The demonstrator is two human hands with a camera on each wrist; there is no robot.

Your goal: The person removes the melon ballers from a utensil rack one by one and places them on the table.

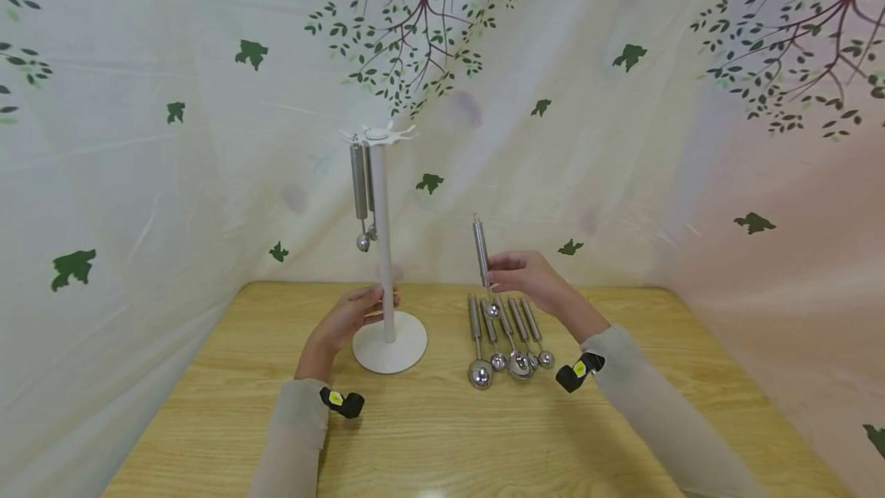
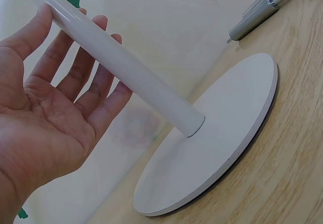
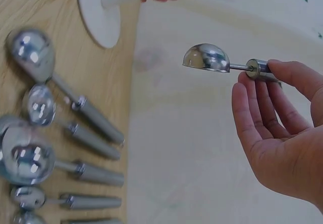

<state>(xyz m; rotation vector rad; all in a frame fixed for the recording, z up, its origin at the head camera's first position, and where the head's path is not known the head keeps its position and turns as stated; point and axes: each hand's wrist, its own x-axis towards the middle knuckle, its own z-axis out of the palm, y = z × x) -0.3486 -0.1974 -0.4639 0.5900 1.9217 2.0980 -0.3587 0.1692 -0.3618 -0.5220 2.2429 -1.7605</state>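
Note:
A white utensil stand (image 1: 383, 252) stands upright on its round base. My left hand (image 1: 346, 320) holds its pole low down; in the left wrist view, the thumb and fingers lie along opposite sides of the white pole (image 2: 141, 85). My right hand (image 1: 528, 279) pinches a steel melon baller (image 3: 207, 57) by the lower end of its handle (image 1: 480, 248). It is raised above the table, handle up, with its small round bowl downward. Steel scoops (image 1: 359, 179) hang by their handles from the left side of the stand's hooked top (image 1: 378, 134).
Several steel scoops (image 1: 480, 373) of various sizes lie in a row on the wooden table (image 1: 442, 436), right of the stand, handles toward the back. A pale curtain (image 1: 553, 198) with printed leaves and branches hangs behind the table and along its sides.

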